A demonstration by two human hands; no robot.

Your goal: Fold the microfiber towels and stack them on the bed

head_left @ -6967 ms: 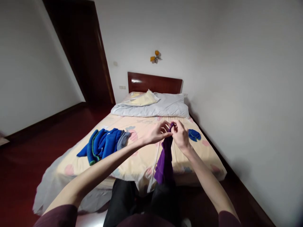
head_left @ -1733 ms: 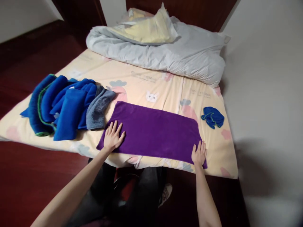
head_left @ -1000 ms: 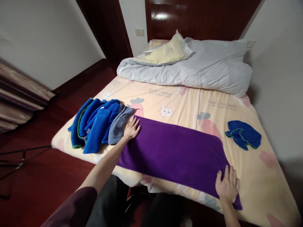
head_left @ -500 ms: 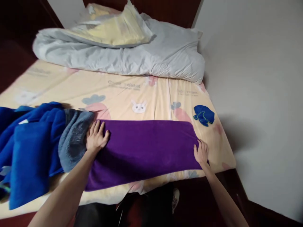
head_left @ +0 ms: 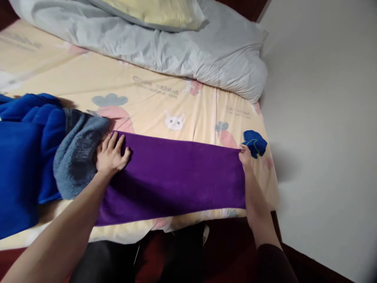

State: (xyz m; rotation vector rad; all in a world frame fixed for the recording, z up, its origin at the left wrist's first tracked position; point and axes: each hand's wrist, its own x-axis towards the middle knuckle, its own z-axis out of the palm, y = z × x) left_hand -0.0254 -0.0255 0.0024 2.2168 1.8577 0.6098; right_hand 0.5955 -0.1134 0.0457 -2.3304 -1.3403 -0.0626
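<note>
A purple cloth (head_left: 176, 177) lies spread along the bed's near edge in front of you. It looks light, soft and limp, hard to damage but likely to sag or crease when lifted; its corners and edges seem the surest holds. At its far left corner, your left hand (head_left: 111, 156) presses palm down, fingers spread. At its far right corner, your right hand (head_left: 245, 154) pinches the fabric between thumb and fingers.

From the left, you have thick, smooth-napped blue cloths (head_left: 19, 169) in folds; a fuzzy grey cloth (head_left: 75, 163), curved, just beside your left hand; a cream sheet (head_left: 150, 114) printed with a rabbit and carrots; a puffy, wrinkled pale quilt (head_left: 173, 55) beyond; and a crumpled blue cloth with green edging (head_left: 257, 142) just beside your right hand.
</note>
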